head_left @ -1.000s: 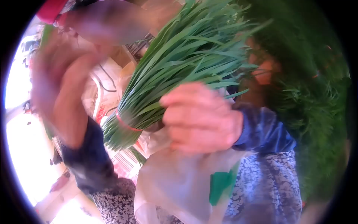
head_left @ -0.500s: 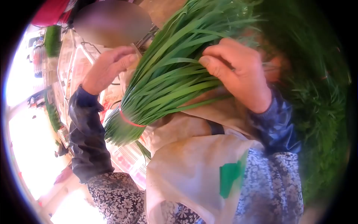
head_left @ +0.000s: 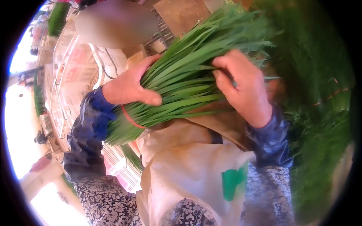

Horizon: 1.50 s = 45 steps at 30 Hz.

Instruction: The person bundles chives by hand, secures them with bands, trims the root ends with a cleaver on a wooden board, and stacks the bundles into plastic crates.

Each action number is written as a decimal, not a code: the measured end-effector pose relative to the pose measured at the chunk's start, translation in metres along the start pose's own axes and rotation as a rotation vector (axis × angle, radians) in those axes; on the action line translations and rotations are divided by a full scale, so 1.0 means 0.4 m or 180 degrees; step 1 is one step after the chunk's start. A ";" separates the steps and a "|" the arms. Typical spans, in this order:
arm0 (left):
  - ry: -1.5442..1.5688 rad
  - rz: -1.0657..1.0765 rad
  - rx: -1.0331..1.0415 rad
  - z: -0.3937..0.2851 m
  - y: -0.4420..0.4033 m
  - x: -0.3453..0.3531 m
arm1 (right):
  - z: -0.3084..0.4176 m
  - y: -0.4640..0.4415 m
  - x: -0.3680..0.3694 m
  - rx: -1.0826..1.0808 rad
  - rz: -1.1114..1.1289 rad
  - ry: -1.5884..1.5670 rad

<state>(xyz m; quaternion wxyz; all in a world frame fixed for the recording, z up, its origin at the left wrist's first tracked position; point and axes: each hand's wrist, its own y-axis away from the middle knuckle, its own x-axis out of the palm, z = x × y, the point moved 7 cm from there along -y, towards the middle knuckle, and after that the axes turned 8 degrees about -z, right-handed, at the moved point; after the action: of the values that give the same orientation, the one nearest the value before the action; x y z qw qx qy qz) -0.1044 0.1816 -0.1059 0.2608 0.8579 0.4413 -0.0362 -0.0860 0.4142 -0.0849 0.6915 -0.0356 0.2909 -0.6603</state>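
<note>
A thick bunch of garlic chives (head_left: 181,90) lies slantwise in front of me, its stem ends low on the left and its leaf tips up on the right. A red band (head_left: 131,118) circles it near the stem ends. Just above that band, my left hand (head_left: 130,84) is clasped across the bunch, thumb on the near side and fingers on the far side. My right hand (head_left: 245,83) is closed in a pinch at the leafy part, where a single leaf runs to the fingertips. The bunch rests over my stained beige apron (head_left: 188,162).
A large pile of green leaves (head_left: 320,158) fills the right side, with a red band (head_left: 330,97) among it. Pale plastic crates (head_left: 77,64) stand on the left. A brown board (head_left: 181,17) is at the top, beside a blurred oval area. More green stems (head_left: 132,157) lie below the bunch.
My left hand has come down from above the bunch and closed around it. The right hand has moved slightly down and stays pinched. The view has shifted a little.
</note>
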 end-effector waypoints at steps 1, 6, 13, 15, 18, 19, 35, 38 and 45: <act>-0.0188 0.0060 -0.0025 -0.002 0.004 0.008 | -0.010 0.006 -0.005 0.0058 -0.0047 -0.0059; -0.1067 -0.0495 0.0566 -0.068 0.040 0.024 | -0.049 0.037 -0.016 0.0190 -0.0393 -0.0330; -0.3261 -0.1328 0.0803 -0.158 0.111 0.114 | -0.129 0.098 -0.036 0.0630 -0.0714 -0.0786; -0.3525 -0.1156 0.0760 -0.144 0.107 0.122 | -0.160 0.117 -0.032 0.0813 -0.0873 -0.0925; -0.3440 -0.1031 0.0987 -0.189 0.108 0.085 | -0.188 0.150 -0.045 0.1149 -0.1134 -0.1078; -0.3234 -0.1363 0.1397 -0.197 0.107 0.063 | -0.225 0.172 -0.038 0.1236 -0.1221 -0.1141; -0.4001 -0.1348 0.1492 -0.097 0.129 0.256 | -0.037 -0.023 -0.369 0.0030 -0.1935 0.0800; -0.4142 -0.1517 0.1529 -0.086 0.130 0.266 | 0.034 -0.073 -0.184 -0.0172 -0.0452 -0.0553; -0.4170 -0.1581 0.1575 -0.082 0.140 0.266 | -0.003 -0.063 -0.037 0.0261 0.0883 0.0426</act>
<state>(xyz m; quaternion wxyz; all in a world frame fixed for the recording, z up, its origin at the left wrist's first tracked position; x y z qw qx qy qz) -0.0016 0.2493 -0.0855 0.2539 0.5692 0.3553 -0.6966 -0.1083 0.4252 -0.0697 0.7561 0.0773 0.3112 -0.5706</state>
